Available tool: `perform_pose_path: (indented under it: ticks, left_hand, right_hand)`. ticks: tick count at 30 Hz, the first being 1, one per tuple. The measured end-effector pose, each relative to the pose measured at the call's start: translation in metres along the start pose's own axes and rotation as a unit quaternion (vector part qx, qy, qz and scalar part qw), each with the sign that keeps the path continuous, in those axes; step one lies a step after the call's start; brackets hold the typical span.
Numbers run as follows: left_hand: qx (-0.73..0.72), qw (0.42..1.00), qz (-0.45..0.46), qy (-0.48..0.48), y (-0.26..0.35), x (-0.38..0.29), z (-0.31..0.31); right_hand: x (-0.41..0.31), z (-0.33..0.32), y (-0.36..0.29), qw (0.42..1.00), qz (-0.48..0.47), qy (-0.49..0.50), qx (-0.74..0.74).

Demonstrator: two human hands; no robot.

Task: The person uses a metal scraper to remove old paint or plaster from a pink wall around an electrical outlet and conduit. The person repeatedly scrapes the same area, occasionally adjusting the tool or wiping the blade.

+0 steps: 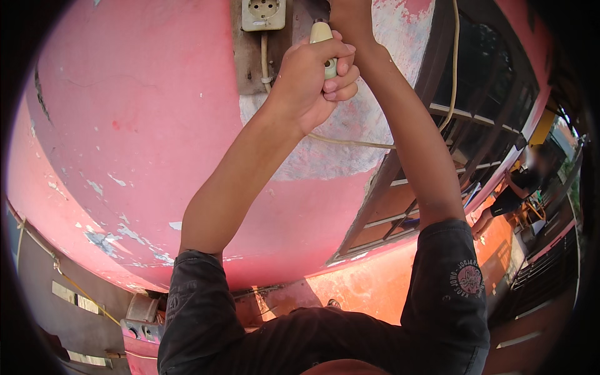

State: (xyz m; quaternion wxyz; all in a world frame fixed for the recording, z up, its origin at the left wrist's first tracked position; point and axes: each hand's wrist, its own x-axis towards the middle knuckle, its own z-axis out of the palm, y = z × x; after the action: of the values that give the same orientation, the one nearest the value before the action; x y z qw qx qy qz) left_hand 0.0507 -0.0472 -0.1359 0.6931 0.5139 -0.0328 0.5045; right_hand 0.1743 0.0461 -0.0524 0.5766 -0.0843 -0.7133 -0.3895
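Note:
My left hand is wrapped around the pale cream-and-green handle of a hand tool. A hole shows near the handle's lower end, and a dark reddish collar sits at its upper end. What lies beyond the collar is dark and cut off by the picture's top edge. My right hand reaches up just right of the handle; its fingers are out of the picture, so its grip is hidden. Left of the tool, a white wall socket is mounted on a wooden board.
A pale cable runs down from the socket, and another stretch of cable crosses the wall. The pink wall has peeling paint. Dark-framed windows stand at right. Another person is farther off. A pink appliance stands lower left.

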Motion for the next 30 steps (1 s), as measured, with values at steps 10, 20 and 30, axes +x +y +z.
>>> perform_pose_path:
  ticks: [10, 20, 30]
  left_hand:
    - [0.063, 0.997, -0.005, -0.033, 0.025, 0.014, -0.013]
    - [0.100, 0.992, -0.076, 0.000, -0.019, -0.004, -0.017]
    - [0.103, 0.991, -0.086, -0.005, -0.023, -0.001, -0.016]
  right_hand:
    - [0.011, 0.008, 0.007, 0.998, 0.006, 0.047, -0.043]
    - [-0.057, -0.021, -0.004, 0.992, 0.060, -0.018, -0.113]
    - [-0.054, -0.025, -0.015, 0.994, 0.053, 0.030, -0.096]
